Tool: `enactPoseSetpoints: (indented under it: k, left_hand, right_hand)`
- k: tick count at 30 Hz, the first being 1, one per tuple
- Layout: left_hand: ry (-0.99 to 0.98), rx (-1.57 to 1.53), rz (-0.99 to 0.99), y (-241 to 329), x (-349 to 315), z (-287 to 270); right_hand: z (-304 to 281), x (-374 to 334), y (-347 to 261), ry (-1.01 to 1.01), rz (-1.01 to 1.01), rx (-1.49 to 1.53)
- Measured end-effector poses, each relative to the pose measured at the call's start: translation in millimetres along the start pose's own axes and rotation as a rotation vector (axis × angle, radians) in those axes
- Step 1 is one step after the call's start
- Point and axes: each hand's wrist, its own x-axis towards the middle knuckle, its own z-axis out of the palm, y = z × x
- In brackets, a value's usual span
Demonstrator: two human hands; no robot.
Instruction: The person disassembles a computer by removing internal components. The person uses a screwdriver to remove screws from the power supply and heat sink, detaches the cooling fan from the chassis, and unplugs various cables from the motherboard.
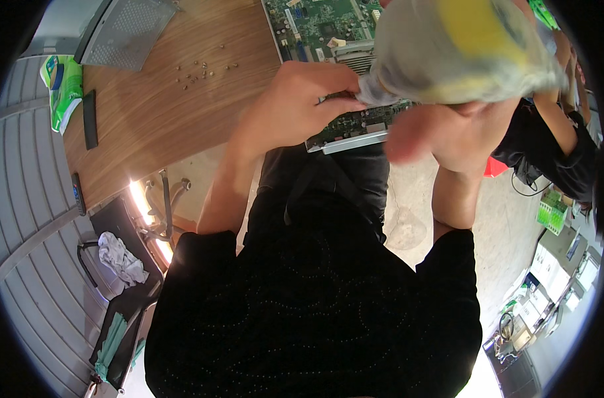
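My right hand (448, 136) is wrapped round a bulky grey and yellow tool (468, 53), which looks like a power drill. Both are smeared by motion. The tool's tapered nose points left, and the fingertips of my left hand (302, 99) close in a pinch right at it. Whether they grip the nose or some small part there is hidden. Beneath both hands lies a green circuit board (325, 26) with slots and connectors. A metal strip (355, 141) runs along its near edge, over my lap. The tool covers the board's right part.
Several small screws (202, 73) lie scattered on the wooden table (149, 126). To the left are a perforated metal case (133, 30), a green packet (63, 93) and a dark bar (90, 119). A white cloth (119, 259) rests on a chair. Another person's dark sleeve (524, 136) shows at right.
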Motion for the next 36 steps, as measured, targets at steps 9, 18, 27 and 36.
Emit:
enactPoseSetpoints:
  k: [9, 18, 27, 36]
  left_hand:
    - [-0.011, -0.041, 0.021, 3.0, 2.6, -3.2]
    - [-0.124, 0.121, 0.04, -1.8, 0.2, -9.4]
    - [-0.046, 0.103, 0.06, -10.7, 0.6, -0.2]
    - [-0.16, 0.493, 0.106, -20.5, -10.1, 9.3]
  right_hand:
    - [-2.7, -4.0, -6.4, 0.03, 0.009, -0.072]
    - [-12.6, -13.3, -6.0, 0.023, 0.093, -0.183]
    - [-108.0, -17.1, -45.5, 0.102, 0.052, 0.113]
    - [-79.1, -36.8, -27.4, 0.42, 0.075, -0.275]
